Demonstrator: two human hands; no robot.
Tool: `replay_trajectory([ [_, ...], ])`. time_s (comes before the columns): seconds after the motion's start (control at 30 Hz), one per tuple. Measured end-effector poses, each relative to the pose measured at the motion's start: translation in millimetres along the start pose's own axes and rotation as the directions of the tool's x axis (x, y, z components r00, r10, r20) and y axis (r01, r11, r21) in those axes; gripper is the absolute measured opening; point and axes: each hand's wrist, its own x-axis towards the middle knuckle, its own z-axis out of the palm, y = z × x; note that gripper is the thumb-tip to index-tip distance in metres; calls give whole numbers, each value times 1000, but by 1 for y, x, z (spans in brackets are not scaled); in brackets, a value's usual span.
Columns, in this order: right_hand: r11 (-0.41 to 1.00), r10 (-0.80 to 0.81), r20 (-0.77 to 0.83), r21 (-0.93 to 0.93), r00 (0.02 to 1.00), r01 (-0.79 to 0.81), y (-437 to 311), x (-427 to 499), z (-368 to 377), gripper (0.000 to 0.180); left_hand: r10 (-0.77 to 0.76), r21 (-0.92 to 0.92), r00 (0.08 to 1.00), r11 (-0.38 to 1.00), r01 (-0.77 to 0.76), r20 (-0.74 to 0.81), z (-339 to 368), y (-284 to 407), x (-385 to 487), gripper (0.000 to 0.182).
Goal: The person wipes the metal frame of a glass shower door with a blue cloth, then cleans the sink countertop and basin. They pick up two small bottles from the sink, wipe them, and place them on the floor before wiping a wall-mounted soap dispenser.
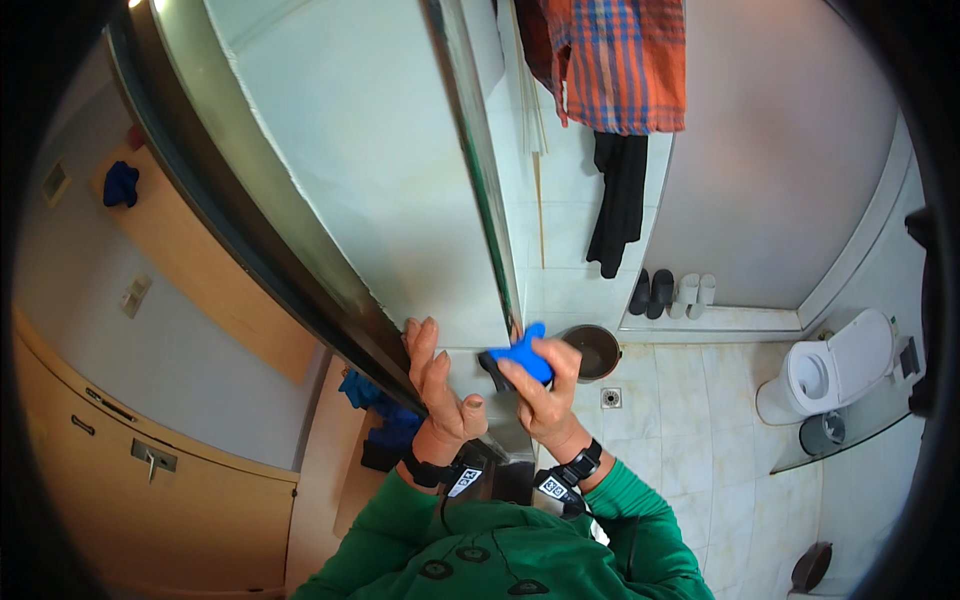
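My right hand (pixel 551 401) holds a bright blue cloth (pixel 529 358), blurred at its edges, at the lower end of a narrow panel edge (pixel 484 191) with a green strip. Something dark shows just left of the cloth; I cannot tell whether it belongs to it. My left hand (pixel 442 394) holds nothing, and its fingers are apart. Those fingertips lie close to the dark door frame (pixel 352 330) and the foot of a pale panel (pixel 360 150); whether they touch is unclear. Both wrists carry black strapped devices.
Right of my hands stand a brown bucket (pixel 592 352), a floor drain (pixel 611 397), slippers (pixel 675 294) and a toilet (pixel 810 379). A plaid cloth (pixel 626 67) and a black garment (pixel 619 202) hang ahead. Leftward are a wooden door (pixel 165 510) and blue cloths (pixel 394 424).
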Motion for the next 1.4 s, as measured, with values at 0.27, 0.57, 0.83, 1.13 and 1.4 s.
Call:
replay_trajectory([
  [0.27, 984, 178, 15, -1, 984, -178, 6, -84, 11, 47, 91, 200, 991, 974, -110, 102, 16, 9, 2, 59],
  [0.57, 897, 438, 231, -55, 869, -438, 24, -198, -3, 52, 230, 362, 934, 875, -322, 275, 39, 9, -14, 61],
  [0.83, 489, 864, 66, 123, 499, -863, 3, -227, 4, 45, 222, 387, 925, 859, -335, 307, 40, 4, -25, 58],
  [1.13, 41, 996, -86, 229, 21, -973, 39, -301, 93, 15, 181, 347, 905, 880, -324, 386, 46, -12, -63, 39],
  [1.4, -199, 972, -107, 106, -210, -974, 90, -365, 109, 17, 88, 281, 860, 924, -259, 503, 50, -15, -88, 26],
])
